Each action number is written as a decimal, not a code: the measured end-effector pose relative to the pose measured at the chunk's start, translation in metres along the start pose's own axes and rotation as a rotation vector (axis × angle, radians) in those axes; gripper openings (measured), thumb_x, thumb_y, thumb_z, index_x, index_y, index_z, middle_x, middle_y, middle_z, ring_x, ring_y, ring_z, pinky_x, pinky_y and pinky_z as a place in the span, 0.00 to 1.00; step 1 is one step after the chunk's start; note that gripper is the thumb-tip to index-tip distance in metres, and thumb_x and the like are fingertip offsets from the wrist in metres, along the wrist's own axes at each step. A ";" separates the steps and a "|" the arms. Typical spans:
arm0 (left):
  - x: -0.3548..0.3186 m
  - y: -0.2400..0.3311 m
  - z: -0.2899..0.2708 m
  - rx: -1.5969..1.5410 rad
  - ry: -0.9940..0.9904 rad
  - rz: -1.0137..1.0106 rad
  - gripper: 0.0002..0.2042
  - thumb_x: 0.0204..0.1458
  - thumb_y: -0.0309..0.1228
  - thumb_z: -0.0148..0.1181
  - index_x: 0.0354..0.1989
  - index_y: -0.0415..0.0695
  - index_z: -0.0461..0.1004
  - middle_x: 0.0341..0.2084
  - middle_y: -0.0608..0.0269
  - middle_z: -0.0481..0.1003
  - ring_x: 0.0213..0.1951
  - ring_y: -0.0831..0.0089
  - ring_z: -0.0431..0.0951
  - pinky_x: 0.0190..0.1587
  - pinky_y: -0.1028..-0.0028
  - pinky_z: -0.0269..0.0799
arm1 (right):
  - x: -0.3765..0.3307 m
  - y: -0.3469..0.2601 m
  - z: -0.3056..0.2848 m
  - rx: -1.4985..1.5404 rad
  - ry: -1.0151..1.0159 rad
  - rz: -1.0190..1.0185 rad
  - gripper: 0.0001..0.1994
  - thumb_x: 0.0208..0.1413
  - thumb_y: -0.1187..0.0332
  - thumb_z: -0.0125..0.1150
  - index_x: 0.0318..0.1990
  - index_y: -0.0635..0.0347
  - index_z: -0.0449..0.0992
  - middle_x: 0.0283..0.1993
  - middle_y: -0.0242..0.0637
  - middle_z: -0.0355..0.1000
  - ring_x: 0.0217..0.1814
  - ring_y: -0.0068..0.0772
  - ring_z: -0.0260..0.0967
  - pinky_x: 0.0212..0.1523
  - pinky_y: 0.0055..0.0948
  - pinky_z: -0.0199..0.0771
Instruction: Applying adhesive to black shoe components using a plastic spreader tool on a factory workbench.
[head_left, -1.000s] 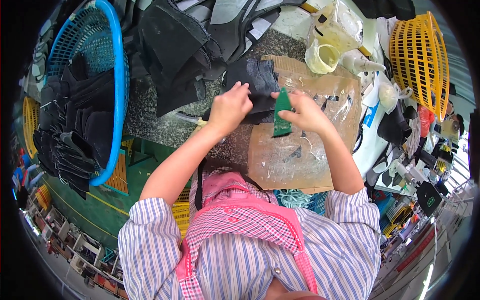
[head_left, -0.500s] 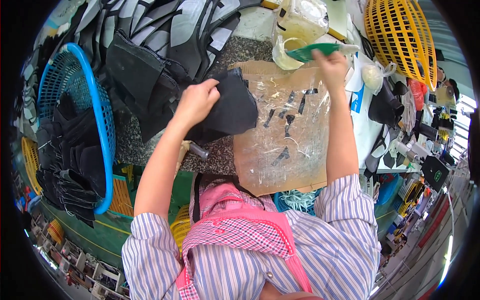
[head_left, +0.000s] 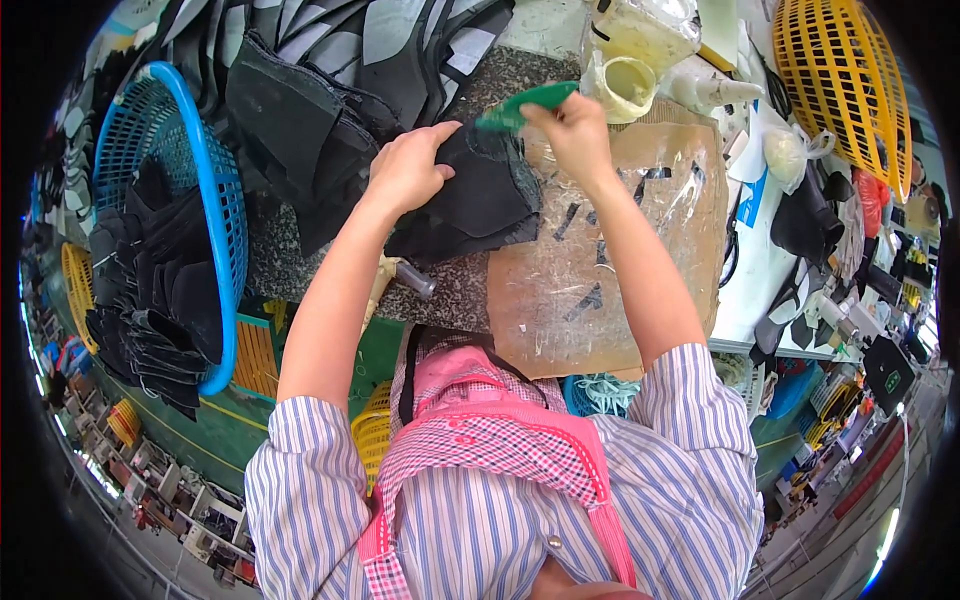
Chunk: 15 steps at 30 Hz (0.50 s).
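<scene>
1. The left hand (head_left: 408, 168) lies spread and pressed flat on a black fabric piece (head_left: 470, 200), pinning it to the speckled stone worktop (head_left: 450, 290).
2. The right hand (head_left: 575, 135) is closed around a green-handled brush (head_left: 525, 105), held above the far edge of the same piece, close to a cream glue pot (head_left: 628, 85).
3. The piece lies half on the stone and half on a glue-smeared cardboard sheet (head_left: 610, 270), so its right edge could pick up old adhesive from that sheet.
4. The brush head is hidden behind the hand; if it is loaded, a drip would likely land on the fabric's face or on the left fingers.
5. A stack of black pieces (head_left: 300, 140) crowds the left wrist, and a sideways nudge might topple some toward the blue basket (head_left: 215, 200).
6. The pot stands just beside the right knuckles, so a hasty dip could tip it.
</scene>
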<state>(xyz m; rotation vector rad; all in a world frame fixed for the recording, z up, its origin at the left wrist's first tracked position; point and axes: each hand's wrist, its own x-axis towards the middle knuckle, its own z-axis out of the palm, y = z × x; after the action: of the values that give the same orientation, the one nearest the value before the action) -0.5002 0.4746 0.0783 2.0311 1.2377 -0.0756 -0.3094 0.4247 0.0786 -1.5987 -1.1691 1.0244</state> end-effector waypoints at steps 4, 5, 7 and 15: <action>-0.006 0.005 -0.003 0.024 0.014 -0.012 0.24 0.36 0.27 0.59 0.47 0.49 0.64 0.39 0.56 0.70 0.43 0.57 0.69 0.43 0.64 0.65 | 0.000 0.005 -0.017 -0.208 -0.180 -0.015 0.08 0.41 0.72 0.59 0.32 0.57 0.74 0.23 0.33 0.70 0.26 0.20 0.66 0.29 0.21 0.65; -0.008 0.003 -0.001 0.033 0.028 -0.020 0.24 0.37 0.27 0.58 0.47 0.49 0.64 0.39 0.56 0.70 0.43 0.57 0.69 0.43 0.64 0.65 | -0.004 0.004 -0.020 -0.290 -0.327 0.047 0.09 0.40 0.72 0.60 0.33 0.56 0.74 0.24 0.34 0.70 0.26 0.20 0.66 0.30 0.21 0.65; -0.010 0.001 0.001 0.029 0.043 -0.020 0.23 0.37 0.27 0.58 0.47 0.48 0.64 0.40 0.56 0.70 0.43 0.58 0.69 0.43 0.64 0.65 | -0.003 0.001 -0.021 -0.242 -0.319 0.054 0.08 0.41 0.72 0.59 0.33 0.58 0.74 0.25 0.34 0.71 0.27 0.20 0.66 0.30 0.21 0.65; -0.016 0.002 0.006 -0.005 0.183 0.059 0.20 0.35 0.25 0.58 0.42 0.45 0.66 0.36 0.55 0.71 0.40 0.58 0.70 0.40 0.65 0.65 | 0.008 0.003 -0.018 -0.202 -0.245 0.014 0.07 0.42 0.74 0.59 0.31 0.63 0.73 0.27 0.30 0.71 0.28 0.18 0.63 0.31 0.19 0.64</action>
<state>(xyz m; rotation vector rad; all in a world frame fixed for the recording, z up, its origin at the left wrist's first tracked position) -0.5054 0.4586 0.0819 2.1056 1.2861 0.1443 -0.2902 0.4283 0.0794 -1.6720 -1.4676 1.1660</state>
